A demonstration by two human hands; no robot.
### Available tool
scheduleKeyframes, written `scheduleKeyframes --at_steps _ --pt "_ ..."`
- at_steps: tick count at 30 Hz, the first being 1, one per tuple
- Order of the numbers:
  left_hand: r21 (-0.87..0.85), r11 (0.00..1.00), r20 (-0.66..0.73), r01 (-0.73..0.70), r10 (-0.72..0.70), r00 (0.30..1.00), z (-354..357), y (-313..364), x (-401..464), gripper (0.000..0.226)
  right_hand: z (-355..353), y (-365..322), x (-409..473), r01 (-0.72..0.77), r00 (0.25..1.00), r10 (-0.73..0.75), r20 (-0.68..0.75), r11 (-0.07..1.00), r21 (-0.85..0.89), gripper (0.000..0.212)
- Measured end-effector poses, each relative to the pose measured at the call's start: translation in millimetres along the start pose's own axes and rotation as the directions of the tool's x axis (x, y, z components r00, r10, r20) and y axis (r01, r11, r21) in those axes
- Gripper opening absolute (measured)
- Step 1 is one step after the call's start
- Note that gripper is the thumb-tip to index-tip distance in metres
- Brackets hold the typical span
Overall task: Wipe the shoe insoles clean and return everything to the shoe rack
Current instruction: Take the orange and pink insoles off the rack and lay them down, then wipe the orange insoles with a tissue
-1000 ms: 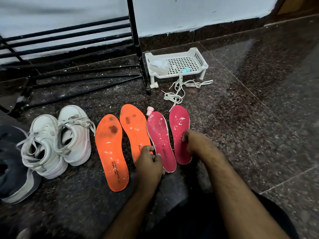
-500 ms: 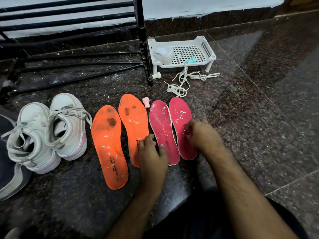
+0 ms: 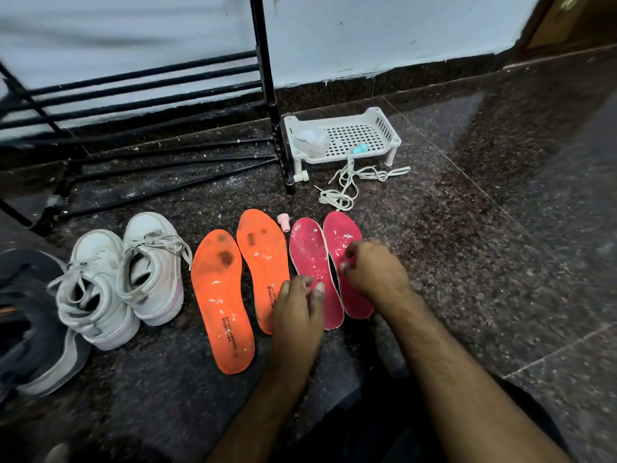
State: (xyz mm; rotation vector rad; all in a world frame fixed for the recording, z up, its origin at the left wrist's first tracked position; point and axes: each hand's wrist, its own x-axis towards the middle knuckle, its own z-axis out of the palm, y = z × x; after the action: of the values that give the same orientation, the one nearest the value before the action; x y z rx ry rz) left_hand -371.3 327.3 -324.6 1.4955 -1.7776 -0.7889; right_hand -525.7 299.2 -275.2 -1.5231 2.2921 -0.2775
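**Fingers on the two pink insoles**

Both hands reach down to the pink pair on the floor. My left hand [image 3: 298,307] has its fingers bent, the tips touching the left pink insole [image 3: 314,272] near its inner edge; from here I cannot tell whether it is pinching the edge or only pressing on it. My right hand [image 3: 374,269] sits over the right pink insole [image 3: 345,235] with its fingers curled in toward the gap between the two pink ones; it is blurred, and I cannot tell whether they hold anything. Both forearms come in from the lower edge of the view, the right one crossing higher.

On the right orange insole [image 3: 262,262] I read "CAMPUS" in dark print beside my left hand. The left orange insole [image 3: 220,302] carries the same sort of print near its heel, too small for me to read.

All four insoles lie flat side by side, toes toward the shoe rack [image 3: 160,95]. The orange pair has dark smudges near the toes, and all four show wet, glossy patches. The pink pair has pale edges. White sneakers [image 3: 120,275] stand just left of the orange pair. A white plastic tray [image 3: 384,128] sits by the rack's leg, with loose laces [image 3: 350,182] in front of it.
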Motion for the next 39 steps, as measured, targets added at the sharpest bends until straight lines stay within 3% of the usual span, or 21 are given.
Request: scheduleKeyframes --at_steps 11,22,29,35,39 --pt "0.020 0.998 0.030 -0.058 0.057 0.998 8.6 41.6 56.9 0.031 -1.7 2.8 17.0 0.041 0.992 -0.028 -0.125 0.994 0.099 0.023" --pt "0.069 0.997 0.004 -0.024 0.024 1.000 14.3 22.0 142.5 0.033 -3.2 -4.4 81.8 0.162 0.958 -0.150 -0.244 0.986 0.031 0.035" --pt "0.094 0.975 -0.049 -0.200 0.205 0.977 21.5 16.1 226.0 0.037 -9.6 -36.0 176.5 0.215 0.919 -0.199 -0.341 0.977 0.008 0.041" --pt "0.070 0.921 -0.081 -0.382 0.387 0.918 37.0 11.0 258.3 0.033 -10.8 -61.6 253.4 0.167 0.890 -0.222 -0.398 0.972 -0.168 0.053" --pt "0.055 0.926 -0.111 -0.374 0.378 0.919 42.6 9.3 262.2 0.036 -14.5 -76.0 290.3 0.159 0.932 -0.189 -0.311 0.980 -0.119 0.056"
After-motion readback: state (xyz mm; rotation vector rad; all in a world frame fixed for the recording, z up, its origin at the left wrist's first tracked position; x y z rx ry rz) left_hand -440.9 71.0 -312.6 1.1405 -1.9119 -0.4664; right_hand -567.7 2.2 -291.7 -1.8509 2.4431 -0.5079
